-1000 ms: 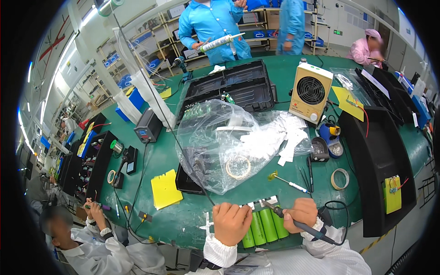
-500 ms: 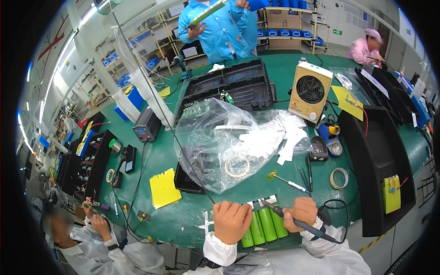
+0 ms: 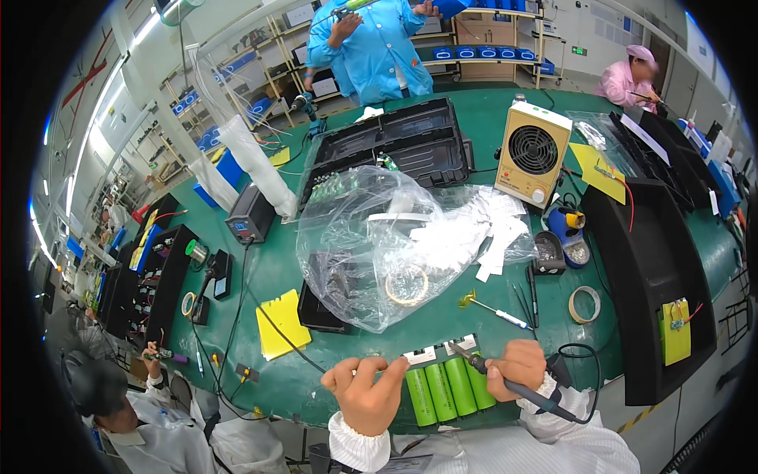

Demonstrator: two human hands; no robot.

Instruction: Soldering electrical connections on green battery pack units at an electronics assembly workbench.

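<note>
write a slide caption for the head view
Right hand holds a soldering iron at a row of green cells on a green bench, left hand close by.

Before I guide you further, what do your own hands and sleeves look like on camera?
The left hand and right hand are both bare, with no gloves or rings visible. Each comes out of a long white sleeve. The left cuff looks gathered and ribbed; the right cuff is white too, partly covered.
</note>
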